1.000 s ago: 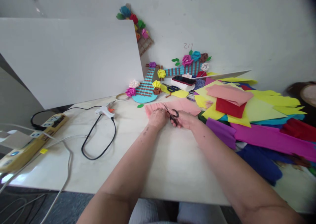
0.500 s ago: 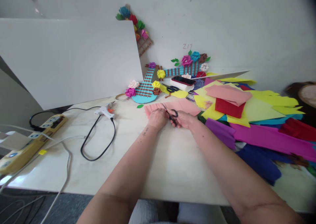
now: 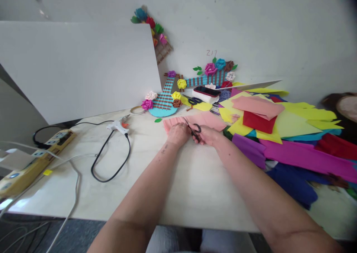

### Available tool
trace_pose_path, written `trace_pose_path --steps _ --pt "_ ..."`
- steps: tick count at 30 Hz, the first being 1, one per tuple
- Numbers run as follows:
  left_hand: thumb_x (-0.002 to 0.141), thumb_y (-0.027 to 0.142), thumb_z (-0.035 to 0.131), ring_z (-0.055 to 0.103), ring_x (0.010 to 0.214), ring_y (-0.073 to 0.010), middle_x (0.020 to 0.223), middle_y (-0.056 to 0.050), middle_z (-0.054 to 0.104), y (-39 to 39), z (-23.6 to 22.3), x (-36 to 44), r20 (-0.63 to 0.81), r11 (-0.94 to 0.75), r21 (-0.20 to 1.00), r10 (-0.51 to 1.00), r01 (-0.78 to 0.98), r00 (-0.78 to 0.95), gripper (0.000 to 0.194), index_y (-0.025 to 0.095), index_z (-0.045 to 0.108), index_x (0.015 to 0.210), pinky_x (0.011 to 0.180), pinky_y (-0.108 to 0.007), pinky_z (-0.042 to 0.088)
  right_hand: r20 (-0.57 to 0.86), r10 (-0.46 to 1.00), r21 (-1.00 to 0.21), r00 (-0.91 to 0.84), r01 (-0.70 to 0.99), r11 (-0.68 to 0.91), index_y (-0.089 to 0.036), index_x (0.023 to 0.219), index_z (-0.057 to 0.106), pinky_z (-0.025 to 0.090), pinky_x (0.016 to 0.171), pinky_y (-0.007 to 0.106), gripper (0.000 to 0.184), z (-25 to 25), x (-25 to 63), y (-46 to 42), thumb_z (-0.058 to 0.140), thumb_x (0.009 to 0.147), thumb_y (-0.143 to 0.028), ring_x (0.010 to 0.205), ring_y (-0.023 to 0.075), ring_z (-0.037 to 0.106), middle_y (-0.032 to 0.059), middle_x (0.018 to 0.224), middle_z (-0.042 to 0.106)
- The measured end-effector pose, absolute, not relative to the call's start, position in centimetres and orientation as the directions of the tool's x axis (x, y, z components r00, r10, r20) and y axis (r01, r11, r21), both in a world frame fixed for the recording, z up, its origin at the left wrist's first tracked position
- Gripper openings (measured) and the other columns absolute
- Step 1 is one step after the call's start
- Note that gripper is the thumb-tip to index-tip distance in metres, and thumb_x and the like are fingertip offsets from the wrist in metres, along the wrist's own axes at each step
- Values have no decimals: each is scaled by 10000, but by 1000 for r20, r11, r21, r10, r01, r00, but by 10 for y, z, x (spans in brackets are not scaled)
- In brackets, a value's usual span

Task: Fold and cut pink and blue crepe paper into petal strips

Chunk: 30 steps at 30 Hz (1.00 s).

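Observation:
A sheet of pink crepe paper (image 3: 208, 119) lies across the table in front of me. On its left part rests my left hand (image 3: 179, 133), closed, with its fingertips pressing the paper. My right hand (image 3: 205, 134) is wrapped round the dark handles of a pair of scissors (image 3: 196, 128). The blades point up and to the left over the paper, close beside my left fingers. Just beyond the paper stands a turquoise paper guitar (image 3: 165, 104) trimmed with brown strips and paper flowers.
A white glue gun (image 3: 118, 127) with a looped black cord lies left, near a yellow power strip (image 3: 55, 143). Coloured paper sheets (image 3: 301, 122) pile up on the right. Behind are a phone (image 3: 206, 91) on a white box, other scissors (image 3: 193, 100) and a white board (image 3: 83, 70).

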<state>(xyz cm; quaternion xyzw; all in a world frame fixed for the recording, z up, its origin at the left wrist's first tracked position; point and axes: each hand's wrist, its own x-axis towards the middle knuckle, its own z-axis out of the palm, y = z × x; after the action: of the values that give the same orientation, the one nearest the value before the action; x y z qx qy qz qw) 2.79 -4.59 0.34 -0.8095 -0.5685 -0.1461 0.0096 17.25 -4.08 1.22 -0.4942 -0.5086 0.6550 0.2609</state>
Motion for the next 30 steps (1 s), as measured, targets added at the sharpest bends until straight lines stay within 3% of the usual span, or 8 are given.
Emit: trace_pose_path --steps 30 --pt "863 194 357 567 1013 -194 1050 -103 631 -47 5 29 233 -338 198 928 920 291 286 121 602 991 874 -281 412 -292 899 -956 -325 135 -261 -153 769 517 244 267 172 423 9 170 -47 552 757 -574 364 73 453 -25 474 502"
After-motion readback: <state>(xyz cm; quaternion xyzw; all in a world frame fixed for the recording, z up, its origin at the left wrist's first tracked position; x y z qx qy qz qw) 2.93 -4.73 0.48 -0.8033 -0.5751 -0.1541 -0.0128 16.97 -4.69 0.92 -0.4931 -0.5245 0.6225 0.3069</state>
